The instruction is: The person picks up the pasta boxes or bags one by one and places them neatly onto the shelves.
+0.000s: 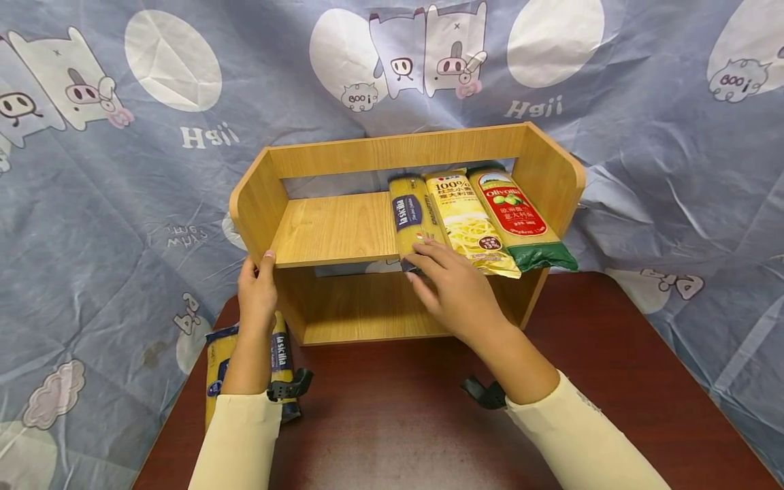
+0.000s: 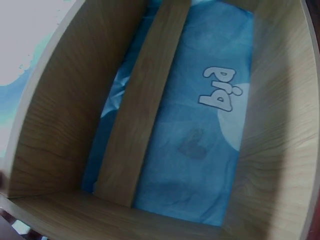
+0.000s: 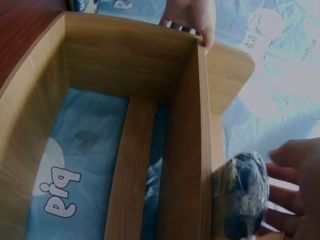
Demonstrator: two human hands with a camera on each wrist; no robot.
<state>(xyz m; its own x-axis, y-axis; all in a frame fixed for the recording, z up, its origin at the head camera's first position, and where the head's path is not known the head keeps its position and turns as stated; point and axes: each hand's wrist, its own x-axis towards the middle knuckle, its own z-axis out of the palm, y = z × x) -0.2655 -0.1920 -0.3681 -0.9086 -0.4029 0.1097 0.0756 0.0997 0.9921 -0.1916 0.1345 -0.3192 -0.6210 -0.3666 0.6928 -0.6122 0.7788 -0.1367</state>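
Note:
A wooden two-tier shelf [image 1: 333, 231] stands in front of me. My left hand [image 1: 256, 289] grips its left side at the upper board, thumb on the front edge and fingers round the outer side. On the upper board at the right, a blue-labelled spaghetti pack [image 1: 409, 207] lies beside a white-and-yellow noodle pack [image 1: 467, 221] and a red-labelled pasta pack [image 1: 513, 211] with a green end. My right hand [image 1: 456, 286] touches the near end of the spaghetti pack, its fingers loosely extended. The right wrist view shows that wrapped end [image 3: 245, 195] close to the fingers.
More yellow pasta packs [image 1: 282, 350] lie on the dark red table [image 1: 380, 408] at the left, partly behind my left forearm. The lower tier [image 1: 367, 306] is open at the front. A patterned blue cloth [image 1: 275, 82] hangs behind and beside the table.

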